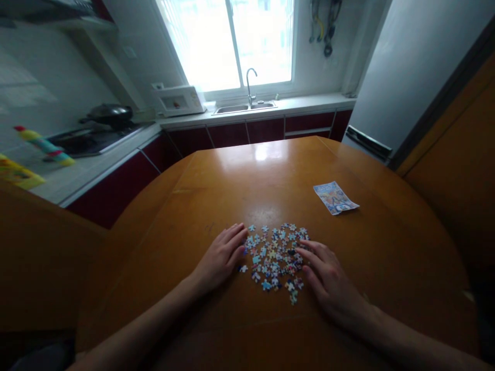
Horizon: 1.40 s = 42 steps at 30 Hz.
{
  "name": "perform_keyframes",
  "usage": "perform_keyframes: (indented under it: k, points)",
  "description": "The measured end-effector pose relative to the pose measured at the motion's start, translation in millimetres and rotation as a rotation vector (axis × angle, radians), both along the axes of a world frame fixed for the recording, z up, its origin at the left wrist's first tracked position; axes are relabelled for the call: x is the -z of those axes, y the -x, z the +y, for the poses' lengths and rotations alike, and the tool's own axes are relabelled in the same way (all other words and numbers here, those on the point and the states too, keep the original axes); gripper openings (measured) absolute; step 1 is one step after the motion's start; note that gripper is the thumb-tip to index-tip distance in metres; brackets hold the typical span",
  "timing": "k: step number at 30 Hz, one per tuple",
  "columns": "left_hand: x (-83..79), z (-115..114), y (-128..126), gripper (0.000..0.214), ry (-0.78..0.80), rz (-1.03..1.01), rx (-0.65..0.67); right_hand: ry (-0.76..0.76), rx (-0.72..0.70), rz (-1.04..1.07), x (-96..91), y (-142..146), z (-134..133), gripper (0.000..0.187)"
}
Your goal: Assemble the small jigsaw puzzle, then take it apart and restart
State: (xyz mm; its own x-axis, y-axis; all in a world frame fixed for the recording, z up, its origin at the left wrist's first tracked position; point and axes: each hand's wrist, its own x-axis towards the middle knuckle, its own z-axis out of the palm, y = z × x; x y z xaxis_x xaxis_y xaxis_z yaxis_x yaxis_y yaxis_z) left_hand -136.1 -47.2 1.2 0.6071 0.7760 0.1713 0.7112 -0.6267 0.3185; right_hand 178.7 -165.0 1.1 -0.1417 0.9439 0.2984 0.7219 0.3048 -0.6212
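Observation:
Many small jigsaw puzzle pieces (272, 255) lie in a loose pile on the wooden table (185, 216), mostly pale blue with some pink, yellow and dark ones. At the pile's left edge rests my left hand (221, 255), fingers stretched out and its fingertips by the outer pieces. My right hand (327, 275) is on the opposite side, fingers apart, the tips touching or just over pieces at the right edge. Neither hand grips a piece. One light piece (243, 268) sits slightly apart, just below my left hand.
A printed picture sheet (335, 198) lies on the table to the right, beyond my right hand. Farther back are a sink (232, 109) with a faucet, a white microwave (181, 100), a stove with a dark wok (110, 113), and a refrigerator (410, 67) on the right.

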Motion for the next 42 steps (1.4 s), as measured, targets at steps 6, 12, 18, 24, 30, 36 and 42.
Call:
perform_keyframes:
  k: [6, 12, 18, 24, 30, 36, 42]
  points:
    - [-3.2, 0, -4, 0.047, -0.036, 0.049, 0.06, -0.053, -0.059, -0.076, -4.8, 5, -4, 0.035]
    - [-23.5, -25, -22, 0.03, -0.125, -0.132, 0.355, -0.081, -0.224, -0.18, -9.1, 11, -13, 0.037]
    - [-18.4, -41, -33, 0.028, -0.144, -0.08, 0.45, -0.037, -0.317, -0.276, -16.1, 15, -17, 0.047]
    - [-16.4, -41, -42, 0.032, -0.096, -0.035, 0.471, -0.063, -0.417, -0.285, -14.7, 14, -17, 0.043]
    - [-17.0, -40, -40, 0.031, -0.125, -0.046, 0.501, -0.019, -0.466, -0.283, -16.7, 11, -16, 0.044]
    - [-16.6, -40, -38, 0.035, -0.137, -0.021, 0.504, -0.031, -0.492, -0.223, -21.9, 13, -17, 0.037]
    - [-20.4, -39, -32, 0.032, -0.163, -0.073, 0.547, -0.086, -0.118, 0.052, -11.5, -1, 1, 0.027]
